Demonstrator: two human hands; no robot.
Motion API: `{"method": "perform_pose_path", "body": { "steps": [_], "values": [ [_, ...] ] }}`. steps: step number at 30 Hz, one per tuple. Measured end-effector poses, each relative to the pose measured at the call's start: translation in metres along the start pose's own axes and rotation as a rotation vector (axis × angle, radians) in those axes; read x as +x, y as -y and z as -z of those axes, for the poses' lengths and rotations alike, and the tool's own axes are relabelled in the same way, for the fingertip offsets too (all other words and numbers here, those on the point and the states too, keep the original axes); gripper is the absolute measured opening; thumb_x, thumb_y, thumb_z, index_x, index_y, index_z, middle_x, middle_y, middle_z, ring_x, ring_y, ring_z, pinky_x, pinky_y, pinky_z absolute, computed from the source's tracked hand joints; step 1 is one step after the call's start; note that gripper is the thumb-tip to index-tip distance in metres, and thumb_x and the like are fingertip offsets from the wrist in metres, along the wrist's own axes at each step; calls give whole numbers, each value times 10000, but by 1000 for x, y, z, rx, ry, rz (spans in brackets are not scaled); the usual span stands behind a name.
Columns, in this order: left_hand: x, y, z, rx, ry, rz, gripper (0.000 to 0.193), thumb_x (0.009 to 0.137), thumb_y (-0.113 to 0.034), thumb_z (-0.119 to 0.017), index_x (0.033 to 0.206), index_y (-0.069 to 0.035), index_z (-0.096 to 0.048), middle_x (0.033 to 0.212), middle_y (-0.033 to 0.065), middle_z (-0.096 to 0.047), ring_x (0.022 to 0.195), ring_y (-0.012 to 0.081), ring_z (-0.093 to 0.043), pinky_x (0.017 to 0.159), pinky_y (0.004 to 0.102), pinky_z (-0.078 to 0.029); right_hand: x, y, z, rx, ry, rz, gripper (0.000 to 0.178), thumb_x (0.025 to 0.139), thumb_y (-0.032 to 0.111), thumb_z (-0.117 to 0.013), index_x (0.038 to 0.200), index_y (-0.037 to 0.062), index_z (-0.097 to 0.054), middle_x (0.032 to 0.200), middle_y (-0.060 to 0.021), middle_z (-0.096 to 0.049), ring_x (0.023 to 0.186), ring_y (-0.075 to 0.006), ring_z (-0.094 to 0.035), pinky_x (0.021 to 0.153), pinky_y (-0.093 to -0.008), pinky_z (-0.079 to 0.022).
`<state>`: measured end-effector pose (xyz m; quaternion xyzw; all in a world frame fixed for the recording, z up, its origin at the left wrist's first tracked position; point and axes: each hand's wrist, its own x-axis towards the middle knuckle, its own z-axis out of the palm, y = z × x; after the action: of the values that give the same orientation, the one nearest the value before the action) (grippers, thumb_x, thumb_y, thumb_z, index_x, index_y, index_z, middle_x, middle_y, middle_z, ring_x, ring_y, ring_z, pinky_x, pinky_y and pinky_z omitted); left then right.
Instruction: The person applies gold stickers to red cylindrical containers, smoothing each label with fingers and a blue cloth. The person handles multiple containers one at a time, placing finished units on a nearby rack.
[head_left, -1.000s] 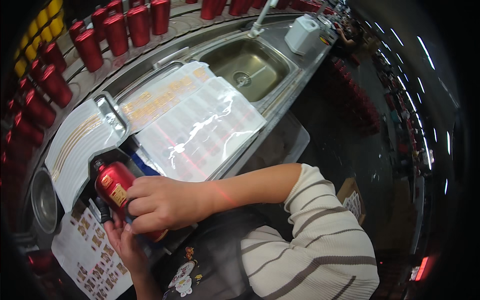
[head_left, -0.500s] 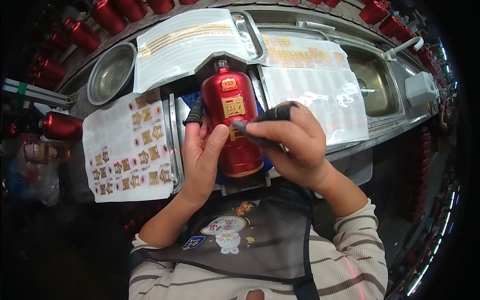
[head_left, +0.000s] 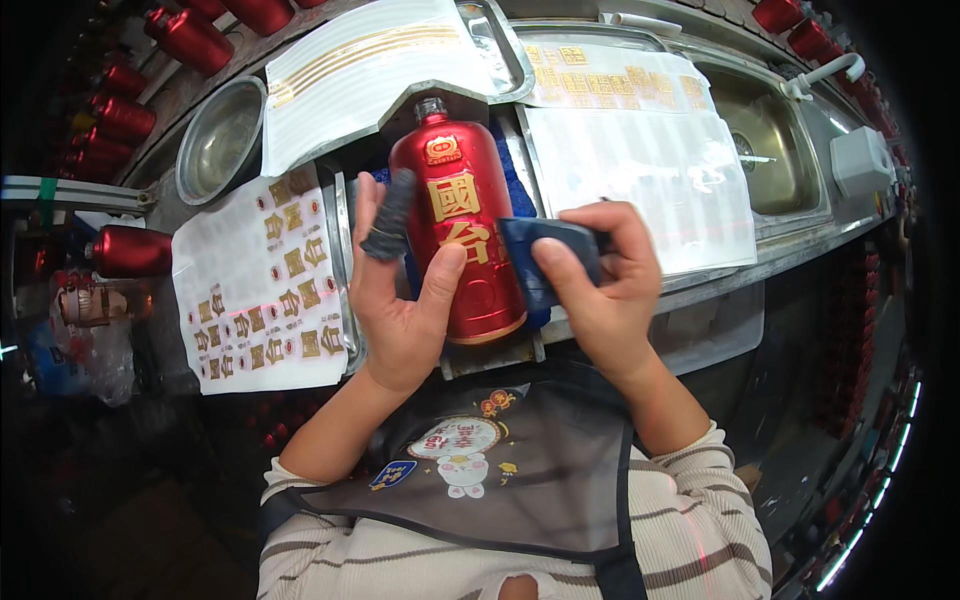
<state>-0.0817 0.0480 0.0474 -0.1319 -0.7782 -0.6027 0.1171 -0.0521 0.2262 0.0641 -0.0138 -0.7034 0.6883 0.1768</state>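
A red bottle (head_left: 475, 290) with raised gold characters lies back on a blue cloth (head_left: 522, 180) in front of me, its neck away from me. My left hand (head_left: 400, 310) is at its left side, fingers stretched and apart, the thumb over the lower gold character. Black wrapping (head_left: 388, 225) covers one of its fingers. In my right hand (head_left: 610, 295), a flat dark-blue scraper (head_left: 548, 258) is pinched between thumb and fingers, at the bottle's right side. Whether the scraper touches the bottle I cannot tell.
Sheets of gold stickers lie at the left (head_left: 260, 350), at the back (head_left: 360, 100) and at the right (head_left: 630, 190). A metal bowl (head_left: 222, 140) stands back left, a sink (head_left: 765, 150) back right. Another red bottle (head_left: 130, 252) lies far left; several more line the back.
The scraper has moved right, off the bottle's front, and turned its flat face into view. My left fingers have lifted and spread, and the lower gold character shows more fully.
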Motion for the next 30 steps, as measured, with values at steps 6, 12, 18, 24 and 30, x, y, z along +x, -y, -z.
{"method": "perform_pose_path", "body": {
  "steps": [6,12,18,24,30],
  "values": [
    [14,-4,30,658,289,-387,383,951,-479,-572,1108,-182,-757,1562,305,-272,1448,489,-224,1145,622,-44,21,-18,24,136,-45,-260,210,917,33,-656,1106,-12,-577,929,-24,-627,828,-74,-600,770,-206,-495],
    [18,-21,30,781,430,-477,313,877,-472,-646,1013,-220,-772,1573,252,-295,1442,515,-213,1141,637,-69,21,-19,16,238,158,-441,91,935,56,-609,1017,22,-588,823,32,-581,662,-15,-474,605,-169,-365],
    [19,-12,37,732,376,-439,320,906,-485,-607,1000,-232,-779,1581,251,-274,1443,520,-203,1133,656,-51,13,-11,-14,155,123,-265,197,917,108,-655,1045,9,-541,896,-22,-571,677,-37,-535,602,-162,-409],
    [63,5,38,730,381,-452,345,954,-463,-561,1108,-223,-755,1585,259,-254,1448,488,-220,1139,648,-50,10,-12,-20,-34,177,-252,478,866,244,-764,1142,-6,-465,1061,-114,-547,748,-130,-630,605,-234,-492],
    [49,20,58,630,376,-368,399,955,-471,-559,1023,-141,-772,1590,267,-241,1456,480,-223,1140,646,-31,7,-14,-24,-5,173,-254,492,870,239,-761,1154,-16,-451,1075,-126,-515,764,-153,-637,610,-249,-501]
  ]
}}
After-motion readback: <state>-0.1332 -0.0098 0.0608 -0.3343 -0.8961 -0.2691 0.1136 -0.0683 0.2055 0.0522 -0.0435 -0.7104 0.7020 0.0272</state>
